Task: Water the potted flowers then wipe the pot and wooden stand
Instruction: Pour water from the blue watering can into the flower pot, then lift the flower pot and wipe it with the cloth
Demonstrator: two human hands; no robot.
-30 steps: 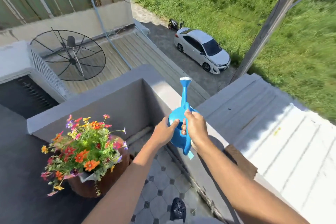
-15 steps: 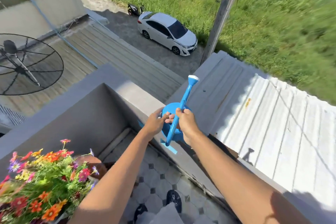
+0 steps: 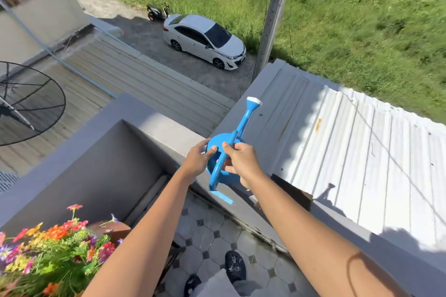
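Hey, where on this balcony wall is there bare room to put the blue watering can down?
The grey ledge top is bare from the corner to where both hands, left hand and right hand, hold the watering can. The tiled floor between wall and shoe is open too. It is crowded lower left, around the flowers and pot.

Hard, bright daylight floods the scene, and the white corrugated metal roof [image 3: 362,152] glares almost to blown-out white where the sun hits it, while a scalloped-edged shadow covers its near left part. The inside of the grey concrete balcony wall [image 3: 101,164] and the grey tiled floor [image 3: 207,236] lie in shade, and dark shadows fall across the roof's lower right. The multicoloured potted flowers [image 3: 48,255] at the lower left corner are smeared and soft, and straight lines bow near the frame edges from the wide lens.
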